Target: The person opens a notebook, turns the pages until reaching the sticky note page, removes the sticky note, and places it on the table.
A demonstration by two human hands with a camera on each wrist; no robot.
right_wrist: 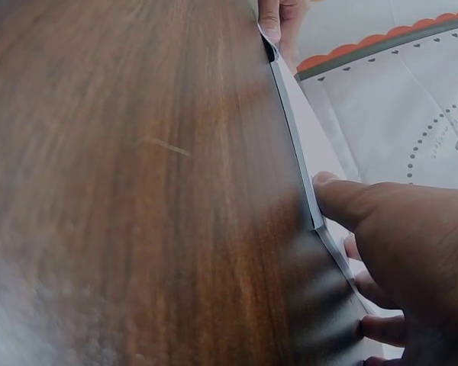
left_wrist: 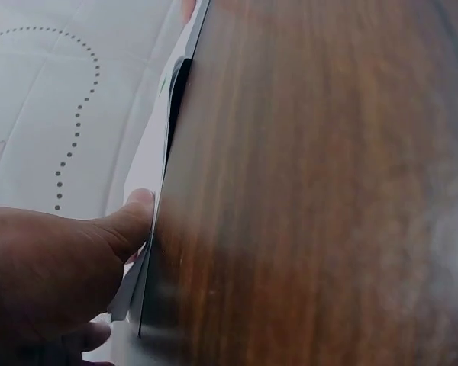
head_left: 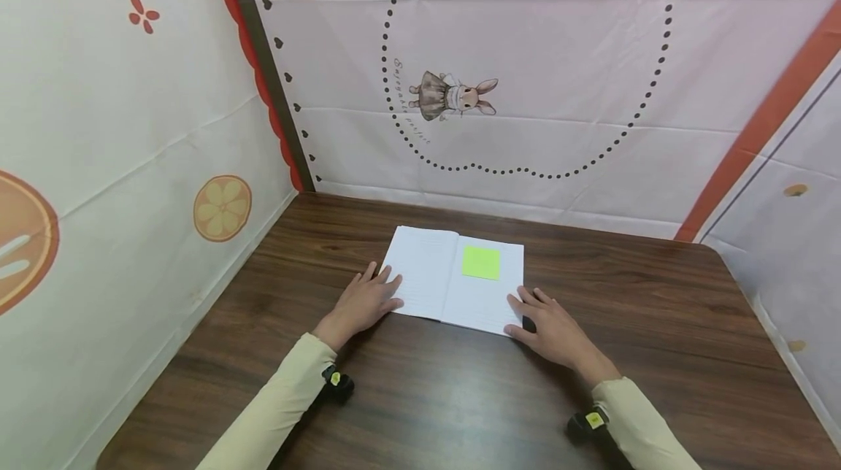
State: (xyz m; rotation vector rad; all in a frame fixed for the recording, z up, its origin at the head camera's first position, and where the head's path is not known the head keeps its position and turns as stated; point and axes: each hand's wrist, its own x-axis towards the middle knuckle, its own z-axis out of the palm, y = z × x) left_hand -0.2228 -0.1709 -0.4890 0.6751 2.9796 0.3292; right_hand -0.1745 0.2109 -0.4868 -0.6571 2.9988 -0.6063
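Note:
An open notebook with white ruled pages lies on the table. A bright green sticky note is on the upper part of its right page. My left hand rests at the notebook's left edge, fingers spread, the thumb on the page near its lower border. At the opposite edge, my right hand touches the right page, thumb near the bottom corner and the other fingers loosely extended. In the right wrist view, the thumb presses on the page close to its near edge.
The dark wood-grain table carries the notebook. A white printed cloth hangs behind it, with more cloth at the left and right sides. Small black wrist cameras sit on both sleeves.

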